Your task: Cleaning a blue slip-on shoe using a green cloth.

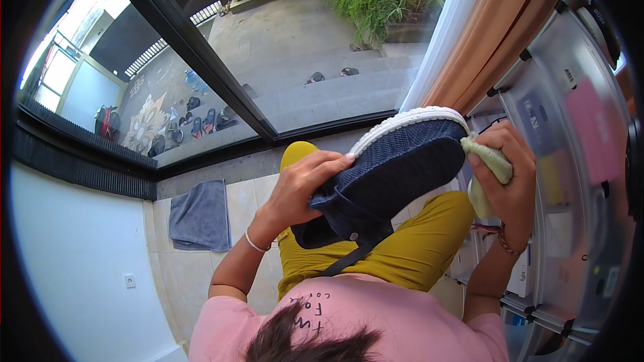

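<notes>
A navy woven shoe with a thick white sole edge is held up above my lap, tilted on its side. Its dark strap with a round rivet hangs at the lower end. My left hand is closed round the shoe's left side, with the thumb on the white edge. At the opposite end, my right hand grips a bunched light green cloth. Part of that cloth touches the shoe where the white edge meets the navy upper, and a loose end hangs under my fingers.
A dark-framed glass door stands in front, with several pairs of footwear outside. On the tiled floor at left lies a grey towel. Close on my right are translucent storage drawers, beside an orange curtain.
</notes>
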`<action>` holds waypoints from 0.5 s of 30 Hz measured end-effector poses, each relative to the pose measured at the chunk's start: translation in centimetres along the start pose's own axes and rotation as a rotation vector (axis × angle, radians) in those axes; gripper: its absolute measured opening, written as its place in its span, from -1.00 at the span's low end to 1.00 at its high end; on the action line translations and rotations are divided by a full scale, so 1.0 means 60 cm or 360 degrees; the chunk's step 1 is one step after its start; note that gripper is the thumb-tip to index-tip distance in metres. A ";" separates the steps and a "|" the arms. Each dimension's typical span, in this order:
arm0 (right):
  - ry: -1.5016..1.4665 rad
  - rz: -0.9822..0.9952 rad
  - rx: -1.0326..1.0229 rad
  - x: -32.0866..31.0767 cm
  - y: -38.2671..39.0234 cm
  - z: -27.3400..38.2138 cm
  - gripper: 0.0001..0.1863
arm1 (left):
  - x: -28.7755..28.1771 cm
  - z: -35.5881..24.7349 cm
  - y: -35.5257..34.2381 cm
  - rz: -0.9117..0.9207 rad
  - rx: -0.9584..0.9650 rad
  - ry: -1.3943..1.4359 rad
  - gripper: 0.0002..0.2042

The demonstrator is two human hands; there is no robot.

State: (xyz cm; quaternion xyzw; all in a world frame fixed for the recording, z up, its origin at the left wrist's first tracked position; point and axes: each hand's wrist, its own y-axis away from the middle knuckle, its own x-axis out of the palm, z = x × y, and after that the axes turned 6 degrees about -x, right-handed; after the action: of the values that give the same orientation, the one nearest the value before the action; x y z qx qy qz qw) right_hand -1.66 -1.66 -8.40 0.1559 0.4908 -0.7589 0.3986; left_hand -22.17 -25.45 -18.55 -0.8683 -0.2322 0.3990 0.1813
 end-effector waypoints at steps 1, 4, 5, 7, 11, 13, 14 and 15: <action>0.0002 -0.0002 0.0003 0.002 0.004 -0.001 -0.86 | -0.003 -0.004 -0.001 0.0003 0.0002 0.0001 -0.43; 0.0058 -0.0016 0.0051 0.012 0.013 -0.001 -0.87 | -0.008 -0.015 -0.003 0.0063 -0.0001 -0.0246 -0.38; 0.0052 -0.0047 0.0051 0.013 0.015 0.000 -0.88 | -0.004 -0.013 -0.002 0.0062 -0.0003 -0.0247 -0.38; 0.0046 -0.0084 0.0053 0.012 0.015 0.001 -0.89 | 0.000 -0.009 -0.004 0.0073 0.0078 -0.0287 -0.39; -0.0016 -0.0127 0.0075 0.004 0.013 0.003 -0.91 | 0.002 -0.016 -0.014 0.0066 0.0080 -0.0301 -0.39; -0.0017 -0.0181 0.0139 0.002 0.009 0.005 -0.92 | 0.008 -0.015 -0.021 0.0033 0.0138 -0.0316 -0.38; -0.0235 -0.0202 0.0266 0.005 0.005 0.007 -0.91 | 0.007 -0.016 -0.020 0.0047 0.0157 -0.0288 -0.38; -0.0453 -0.0226 0.0395 0.008 0.004 0.006 -0.91 | 0.005 -0.020 -0.016 0.0029 0.0125 -0.0343 -0.38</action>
State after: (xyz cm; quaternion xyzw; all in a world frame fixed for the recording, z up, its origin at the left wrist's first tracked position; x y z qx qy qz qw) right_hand -1.72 -2.23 -8.64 0.0600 0.3420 -0.8541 0.3872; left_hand -21.30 -24.65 -17.49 -0.8147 -0.2268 0.5003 0.1856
